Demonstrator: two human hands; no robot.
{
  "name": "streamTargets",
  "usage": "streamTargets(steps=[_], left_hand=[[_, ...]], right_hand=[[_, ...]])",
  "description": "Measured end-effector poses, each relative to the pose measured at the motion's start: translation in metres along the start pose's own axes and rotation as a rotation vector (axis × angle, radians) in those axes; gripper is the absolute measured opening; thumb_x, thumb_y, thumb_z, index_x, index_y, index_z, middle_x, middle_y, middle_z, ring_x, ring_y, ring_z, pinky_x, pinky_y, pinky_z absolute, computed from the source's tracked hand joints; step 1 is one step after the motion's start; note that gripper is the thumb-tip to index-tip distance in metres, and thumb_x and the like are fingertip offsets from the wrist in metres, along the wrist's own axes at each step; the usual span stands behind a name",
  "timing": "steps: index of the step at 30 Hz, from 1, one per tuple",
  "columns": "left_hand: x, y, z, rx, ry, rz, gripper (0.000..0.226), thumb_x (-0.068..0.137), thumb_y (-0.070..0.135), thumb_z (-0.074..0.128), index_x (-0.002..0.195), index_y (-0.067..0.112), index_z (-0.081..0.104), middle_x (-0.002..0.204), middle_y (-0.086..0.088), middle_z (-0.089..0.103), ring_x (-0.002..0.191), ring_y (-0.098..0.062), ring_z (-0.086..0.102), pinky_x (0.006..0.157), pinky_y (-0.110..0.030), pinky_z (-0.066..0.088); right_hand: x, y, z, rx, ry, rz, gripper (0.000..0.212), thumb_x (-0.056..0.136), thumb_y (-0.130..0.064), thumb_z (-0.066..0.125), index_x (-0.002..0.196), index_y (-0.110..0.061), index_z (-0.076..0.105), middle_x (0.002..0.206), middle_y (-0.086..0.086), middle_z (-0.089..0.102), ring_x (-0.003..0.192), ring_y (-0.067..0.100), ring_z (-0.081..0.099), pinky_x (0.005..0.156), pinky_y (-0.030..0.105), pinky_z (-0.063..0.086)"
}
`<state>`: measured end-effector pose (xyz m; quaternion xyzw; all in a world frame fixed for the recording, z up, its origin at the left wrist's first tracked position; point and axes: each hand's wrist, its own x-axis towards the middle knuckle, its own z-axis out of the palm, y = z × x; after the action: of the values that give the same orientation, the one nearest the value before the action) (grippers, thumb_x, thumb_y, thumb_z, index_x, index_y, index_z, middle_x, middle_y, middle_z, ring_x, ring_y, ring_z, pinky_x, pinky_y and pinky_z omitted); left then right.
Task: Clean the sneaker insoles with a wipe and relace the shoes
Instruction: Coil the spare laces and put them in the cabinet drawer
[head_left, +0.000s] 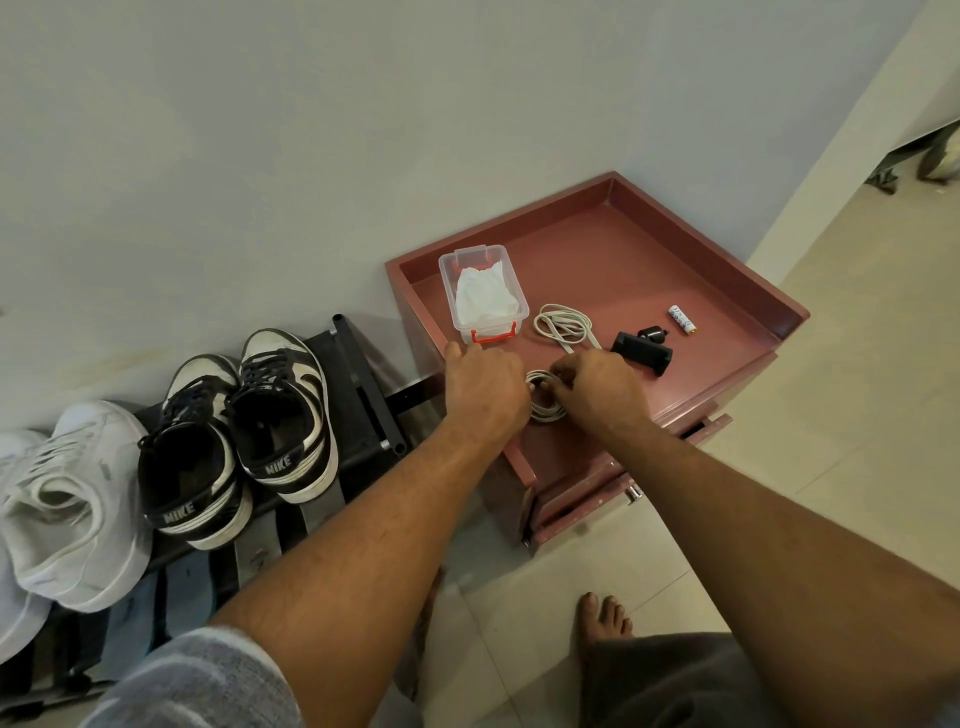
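Observation:
A coiled white shoelace (546, 404) lies near the front edge of the reddish cabinet top (649, 260). My left hand (485, 387) and my right hand (597, 387) both pinch this coil from either side. A second coiled white lace (563, 325) lies just behind it. A clear plastic box (483, 291) with a red latch holds white wipes at the cabinet's left. On the black rack (363, 395) to the left stand two black-and-white sneakers (234, 431), laced in black, and white sneakers (62, 499).
A black gadget (644, 348) and a white battery (682, 318) lie on the cabinet top to the right of the laces. The cabinet has a raised rim and drawers below. Dark insoles or sandals (182, 592) lie on the lower rack shelf. My bare foot (605, 618) stands on the tiled floor.

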<state>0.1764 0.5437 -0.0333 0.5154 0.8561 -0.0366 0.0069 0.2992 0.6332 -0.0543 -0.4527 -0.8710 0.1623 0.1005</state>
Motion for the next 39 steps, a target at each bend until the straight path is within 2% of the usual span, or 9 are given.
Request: streamTargets(steps=[5, 9, 13, 19, 25, 28, 33, 36, 39], left_hand=[[0.000, 0.000, -0.001, 0.000, 0.003, 0.003, 0.028, 0.100, 0.051, 0.066, 0.098, 0.024, 0.074, 0.095, 0.001, 0.072, 0.100, -0.023, 0.064, 0.108, -0.049, 0.036], [0.000, -0.005, -0.002, -0.031, 0.035, -0.001, 0.030, 0.099, 0.052, 0.065, 0.097, 0.023, 0.075, 0.096, 0.001, 0.073, 0.101, -0.023, 0.065, 0.108, -0.049, 0.036], [0.000, -0.015, 0.002, -0.094, 0.103, -0.005, 0.027, 0.100, 0.045, 0.063, 0.100, 0.024, 0.079, 0.098, 0.003, 0.074, 0.105, -0.022, 0.066, 0.108, -0.049, 0.039], [0.001, -0.023, 0.003, -0.156, 0.218, -0.029, 0.031, 0.103, 0.050, 0.058, 0.106, 0.028, 0.080, 0.101, 0.007, 0.075, 0.104, -0.020, 0.067, 0.106, -0.049, 0.040], [0.003, -0.029, 0.004, -0.198, 0.246, -0.038, 0.029, 0.102, 0.049, 0.059, 0.107, 0.029, 0.080, 0.101, 0.009, 0.076, 0.102, -0.017, 0.068, 0.107, -0.050, 0.041], [0.003, -0.029, -0.003, -0.273, 0.295, -0.034, 0.027, 0.102, 0.046, 0.059, 0.108, 0.030, 0.080, 0.103, 0.010, 0.075, 0.100, -0.016, 0.067, 0.105, -0.049, 0.042], [0.004, -0.017, -0.028, -0.548, 0.369, 0.071, 0.033, 0.100, 0.040, 0.064, 0.131, 0.030, 0.072, 0.129, 0.009, 0.072, 0.118, -0.016, 0.067, 0.100, -0.042, 0.050], [0.003, 0.001, -0.044, -0.859, 0.259, 0.158, 0.060, 0.099, 0.040, 0.072, 0.154, 0.029, 0.052, 0.147, 0.005, 0.063, 0.132, -0.015, 0.060, 0.105, -0.038, 0.052], [0.001, 0.023, -0.062, -1.115, 0.089, 0.235, 0.064, 0.098, 0.041, 0.075, 0.155, 0.031, 0.048, 0.144, 0.003, 0.066, 0.134, -0.014, 0.061, 0.109, -0.038, 0.052]], right_hand=[[0.003, 0.003, -0.002, 0.064, 0.040, 0.031, 0.028, 0.090, -0.044, 0.075, 0.105, -0.021, 0.080, 0.095, -0.001, 0.079, 0.091, 0.022, 0.072, 0.080, 0.035, 0.059], [0.007, 0.010, -0.012, 0.067, 0.149, 0.079, 0.025, 0.092, -0.042, 0.071, 0.107, -0.023, 0.080, 0.091, 0.000, 0.079, 0.087, 0.024, 0.073, 0.075, 0.032, 0.056], [0.012, 0.018, -0.013, -0.026, 0.154, 0.008, 0.028, 0.094, -0.019, 0.057, 0.113, -0.023, 0.078, 0.115, 0.001, 0.073, 0.104, 0.029, 0.065, 0.082, 0.040, 0.054], [0.017, 0.014, 0.000, -0.274, -0.030, -0.128, 0.037, 0.102, -0.025, 0.047, 0.134, -0.034, 0.064, 0.152, -0.010, 0.053, 0.124, 0.030, 0.052, 0.093, 0.048, 0.046], [0.021, 0.007, -0.005, -0.213, 0.009, -0.097, 0.033, 0.102, -0.028, 0.050, 0.129, -0.022, 0.069, 0.130, 0.002, 0.068, 0.117, 0.031, 0.054, 0.093, 0.047, 0.044], [0.022, 0.002, -0.027, -0.076, 0.172, -0.134, 0.036, 0.098, -0.036, 0.051, 0.120, -0.020, 0.075, 0.113, 0.002, 0.073, 0.102, 0.032, 0.061, 0.086, 0.045, 0.050], [0.018, -0.009, -0.082, 0.065, 0.426, -0.134, 0.019, 0.094, -0.019, 0.067, 0.106, -0.023, 0.081, 0.099, -0.003, 0.076, 0.092, 0.021, 0.068, 0.081, 0.033, 0.051], [0.000, -0.017, -0.110, 0.178, 0.458, -0.171, 0.016, 0.093, -0.019, 0.069, 0.102, -0.026, 0.081, 0.099, -0.009, 0.076, 0.084, 0.009, 0.070, 0.080, 0.029, 0.056], [-0.022, -0.025, -0.132, 0.222, 0.457, -0.204, 0.018, 0.091, -0.018, 0.070, 0.100, -0.028, 0.081, 0.097, -0.013, 0.075, 0.082, 0.005, 0.068, 0.078, 0.030, 0.058]])
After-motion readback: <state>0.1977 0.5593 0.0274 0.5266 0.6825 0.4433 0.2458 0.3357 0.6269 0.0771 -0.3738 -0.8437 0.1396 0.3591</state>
